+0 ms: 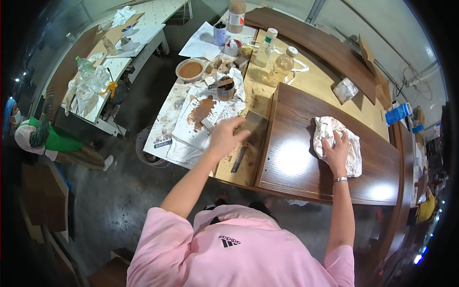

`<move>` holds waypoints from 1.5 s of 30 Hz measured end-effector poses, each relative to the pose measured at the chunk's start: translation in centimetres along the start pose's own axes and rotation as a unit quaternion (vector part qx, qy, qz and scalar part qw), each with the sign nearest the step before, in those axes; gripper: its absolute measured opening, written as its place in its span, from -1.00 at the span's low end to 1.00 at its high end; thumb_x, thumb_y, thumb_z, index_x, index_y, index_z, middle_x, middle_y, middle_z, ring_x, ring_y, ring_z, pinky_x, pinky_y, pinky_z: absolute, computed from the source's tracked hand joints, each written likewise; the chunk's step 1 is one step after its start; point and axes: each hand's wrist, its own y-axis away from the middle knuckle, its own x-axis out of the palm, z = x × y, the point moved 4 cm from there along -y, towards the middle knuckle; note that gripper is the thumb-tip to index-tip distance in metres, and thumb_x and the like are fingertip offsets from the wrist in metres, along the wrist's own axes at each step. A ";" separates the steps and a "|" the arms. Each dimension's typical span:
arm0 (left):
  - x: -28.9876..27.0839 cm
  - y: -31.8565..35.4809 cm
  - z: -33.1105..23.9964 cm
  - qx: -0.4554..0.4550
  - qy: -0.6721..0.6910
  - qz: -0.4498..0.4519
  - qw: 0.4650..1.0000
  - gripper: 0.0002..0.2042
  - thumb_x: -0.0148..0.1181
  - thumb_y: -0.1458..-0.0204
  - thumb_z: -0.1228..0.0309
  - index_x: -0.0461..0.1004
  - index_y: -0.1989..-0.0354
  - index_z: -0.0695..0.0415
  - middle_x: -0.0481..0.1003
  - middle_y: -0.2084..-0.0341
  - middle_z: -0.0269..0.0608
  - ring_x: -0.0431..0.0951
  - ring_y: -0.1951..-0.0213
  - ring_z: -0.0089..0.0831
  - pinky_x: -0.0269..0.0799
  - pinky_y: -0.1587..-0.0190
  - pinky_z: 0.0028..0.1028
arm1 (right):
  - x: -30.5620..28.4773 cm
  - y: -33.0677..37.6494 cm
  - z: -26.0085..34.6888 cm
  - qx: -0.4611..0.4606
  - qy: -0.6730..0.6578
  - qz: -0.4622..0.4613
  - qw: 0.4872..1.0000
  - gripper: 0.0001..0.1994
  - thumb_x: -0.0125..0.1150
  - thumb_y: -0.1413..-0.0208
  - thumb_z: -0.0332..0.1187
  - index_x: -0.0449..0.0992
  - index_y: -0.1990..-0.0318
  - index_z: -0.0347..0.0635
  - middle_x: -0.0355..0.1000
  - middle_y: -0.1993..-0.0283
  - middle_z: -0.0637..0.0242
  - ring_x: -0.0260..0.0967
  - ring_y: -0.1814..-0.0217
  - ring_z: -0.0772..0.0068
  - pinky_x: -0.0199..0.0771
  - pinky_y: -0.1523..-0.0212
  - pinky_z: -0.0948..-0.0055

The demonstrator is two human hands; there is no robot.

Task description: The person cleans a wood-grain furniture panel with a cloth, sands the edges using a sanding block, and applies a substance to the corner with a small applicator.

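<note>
Holding brown paste, a bowl [190, 70] stands left of a cup [224, 94] of darker paste; two bottles [284, 66] farther right contain pale liquid. The left hand [228, 138], its grip parted, is just left of a panel [291, 143], dark brown, grained and glossy. The right hand [337, 153], its grip spread wide, rests on a crumpled white rag [353, 155] atop it. The table [166, 118] is stained, the floor [114, 201] grey.

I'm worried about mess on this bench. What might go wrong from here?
The left hand is close to the brown smear on the paper, so it might pick up residue and mark the wooden panel.

Any grit caught under the crumpled white cloth, where the right hand rests, could scratch the panel.

Two capped bottles stand just behind the panel; shifting it might topple them.
</note>
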 end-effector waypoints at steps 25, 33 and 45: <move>0.6 0.1 -6.3 0.216 0.049 0.066 0.973 -0.59 0.23 0.08 0.67 0.52 -0.01 0.08 0.49 0.18 -0.16 0.48 0.15 -0.16 0.43 0.07 -0.27 | -0.7 -2.0 3.6 -0.021 -0.054 -0.042 0.997 -0.47 0.26 -0.03 -0.27 0.39 -0.21 -0.08 0.37 -0.10 0.08 0.39 -0.09 -0.01 0.49 -0.01 0.15; 5.4 -9.6 -4.2 0.224 0.017 0.051 0.973 -0.61 0.14 -0.04 0.64 0.52 -0.06 0.04 0.43 0.26 -0.14 0.46 0.15 -0.15 0.42 0.02 -0.27 | -1.1 -1.5 3.5 -0.014 -0.009 -0.061 0.998 -0.46 0.25 0.02 -0.30 0.38 -0.20 -0.07 0.38 -0.07 0.10 0.41 -0.08 0.03 0.54 0.11 0.12; 7.3 -18.9 -1.8 0.198 0.014 -0.007 0.980 -0.66 0.10 -0.04 0.63 0.54 0.00 0.09 0.51 0.20 -0.04 0.49 0.12 -0.03 0.38 -0.02 -0.22 | -1.1 -1.7 4.0 -0.022 -0.020 -0.073 0.997 -0.49 0.25 0.04 -0.33 0.41 -0.15 -0.09 0.40 -0.02 0.13 0.42 -0.03 0.04 0.54 0.14 0.14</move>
